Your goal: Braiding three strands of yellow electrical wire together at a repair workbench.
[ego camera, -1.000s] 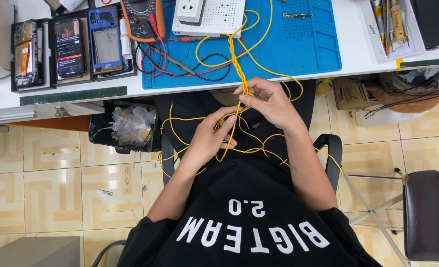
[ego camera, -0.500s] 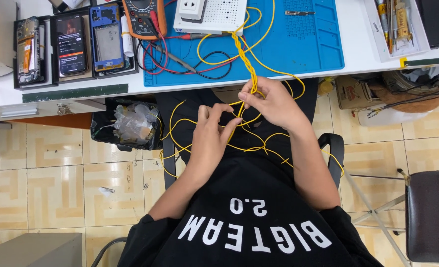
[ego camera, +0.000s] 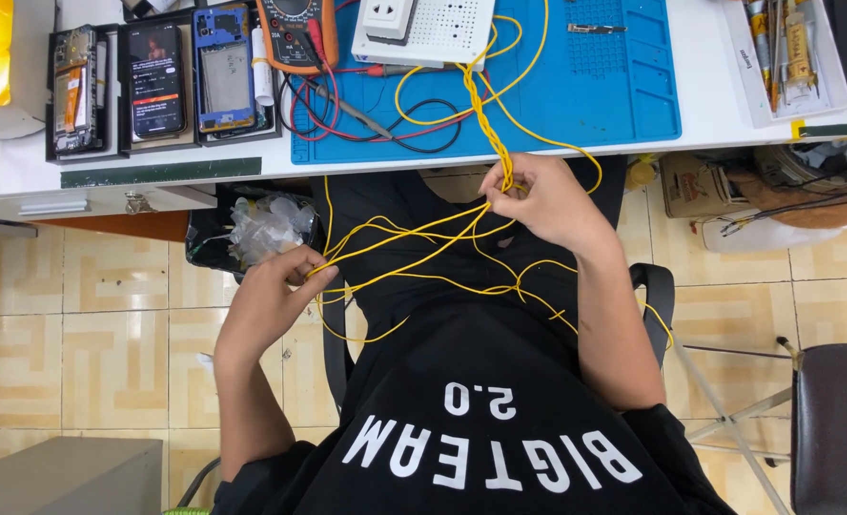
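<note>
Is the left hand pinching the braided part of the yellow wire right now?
No: the left hand grips loose yellow strands out to the side, while the right hand pinches the braid's end.

three phones (ego camera: 156, 81) with dark screens lie in a black tray (ego camera: 56, 157) beside an orange multimeter (ego camera: 295, 29).

Two hands: left hand (ego camera: 269, 300) and right hand (ego camera: 545, 195), both pinching yellow wires (ego camera: 423, 250); strand count cannot be told, several loose strands plus one twisted bundle running to the far bench. One blue work mat (ego camera: 623, 91). One multimeter (ego camera: 295, 33). One white socket block (ego camera: 423, 29). Three opened phones (ego camera: 156, 76) in a row, far left. One tool tray (ego camera: 785, 57), far right. One bin (ego camera: 252, 229) under the bench. Two chairs: one occupied, one dark chair (ego camera: 838, 429) near right.
</note>
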